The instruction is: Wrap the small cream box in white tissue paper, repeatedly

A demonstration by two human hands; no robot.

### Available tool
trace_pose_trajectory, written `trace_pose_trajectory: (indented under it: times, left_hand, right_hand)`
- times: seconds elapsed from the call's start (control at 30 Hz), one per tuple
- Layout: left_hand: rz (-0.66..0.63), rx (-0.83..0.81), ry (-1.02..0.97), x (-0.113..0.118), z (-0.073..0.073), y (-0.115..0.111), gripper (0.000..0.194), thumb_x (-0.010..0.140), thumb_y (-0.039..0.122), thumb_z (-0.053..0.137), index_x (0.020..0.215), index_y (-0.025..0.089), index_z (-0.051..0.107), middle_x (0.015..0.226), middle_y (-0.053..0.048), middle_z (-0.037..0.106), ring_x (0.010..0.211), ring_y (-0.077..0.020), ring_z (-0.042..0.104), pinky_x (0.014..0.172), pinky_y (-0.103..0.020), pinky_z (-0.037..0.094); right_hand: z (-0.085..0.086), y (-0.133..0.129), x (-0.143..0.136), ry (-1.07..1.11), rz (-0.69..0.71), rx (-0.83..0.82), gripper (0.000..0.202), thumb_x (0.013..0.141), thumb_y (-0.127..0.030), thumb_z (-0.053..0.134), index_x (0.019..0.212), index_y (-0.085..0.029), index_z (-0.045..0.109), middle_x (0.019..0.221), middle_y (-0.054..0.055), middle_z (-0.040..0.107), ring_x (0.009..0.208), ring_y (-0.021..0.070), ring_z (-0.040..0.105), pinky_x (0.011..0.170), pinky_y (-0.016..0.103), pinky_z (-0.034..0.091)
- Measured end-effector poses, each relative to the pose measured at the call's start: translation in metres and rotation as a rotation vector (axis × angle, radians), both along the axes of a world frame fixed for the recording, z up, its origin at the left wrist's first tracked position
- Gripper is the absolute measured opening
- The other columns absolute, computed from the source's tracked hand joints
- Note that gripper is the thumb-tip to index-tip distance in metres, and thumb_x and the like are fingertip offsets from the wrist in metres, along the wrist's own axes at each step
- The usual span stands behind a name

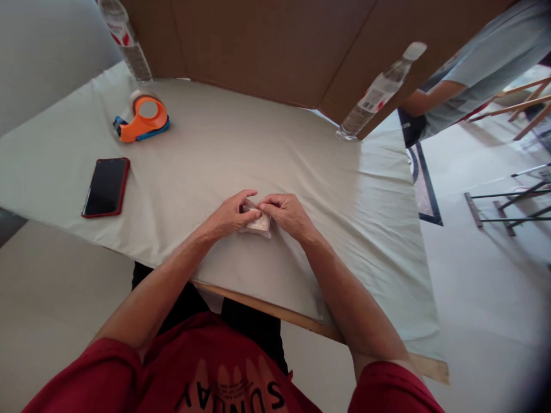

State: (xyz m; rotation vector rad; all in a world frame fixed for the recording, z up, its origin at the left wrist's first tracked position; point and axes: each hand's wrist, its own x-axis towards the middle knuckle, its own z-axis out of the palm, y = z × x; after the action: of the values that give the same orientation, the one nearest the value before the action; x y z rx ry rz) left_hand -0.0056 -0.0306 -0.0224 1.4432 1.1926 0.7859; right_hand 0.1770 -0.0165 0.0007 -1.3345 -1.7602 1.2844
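Left hand [236, 214] and right hand [287, 213] both pinch the small clear-wrapped packet [259, 224], low on the cloth-covered surface [241, 155], near its front edge. Risk: uneven pull rips the thin wrap, contents spill.

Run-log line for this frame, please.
left hand: on small pale packet | right hand: fingertips at packet top | left side: black phone in red case, orange tape dispenser

Red fabric shirt [206, 350]: "SUNDAY", upside down; small print unreadable
Left clear plastic bottle [125, 43], tabletop's [241, 137] far edge: label unreadable
Right clear plastic bottle [376, 97], same edge: label unreadable
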Motion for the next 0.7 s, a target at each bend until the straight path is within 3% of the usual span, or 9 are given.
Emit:
trace_pose_trajectory:
  times: [0.47,0.7]
  left_hand:
    - [0.010,0.021,-0.056,0.000,-0.002,-0.004,0.060,0.081,0.039,0.067,0.133,0.011,0.059,0.095,-0.005,0.066,0.074,-0.0125,0.057,0.068,-0.026,0.046]
    - [-0.070,-0.120,-0.238,-0.015,-0.001,-0.003,0.078,0.074,0.032,0.074,0.144,0.012,0.047,0.107,-0.009,0.067,0.087,-0.0156,0.063,0.077,-0.028,0.050]
  right_hand:
    - [0.002,0.001,0.003,-0.015,0.064,-0.011,0.023,0.077,-0.034,0.060,0.076,-0.017,0.075,0.068,0.001,0.067,0.067,0.0151,0.056,0.067,0.028,0.043]
    - [-0.008,-0.006,-0.002,-0.063,0.032,0.118,0.026,0.083,-0.037,0.057,0.078,-0.017,0.073,0.070,0.002,0.066,0.067,0.0150,0.055,0.065,0.028,0.040]
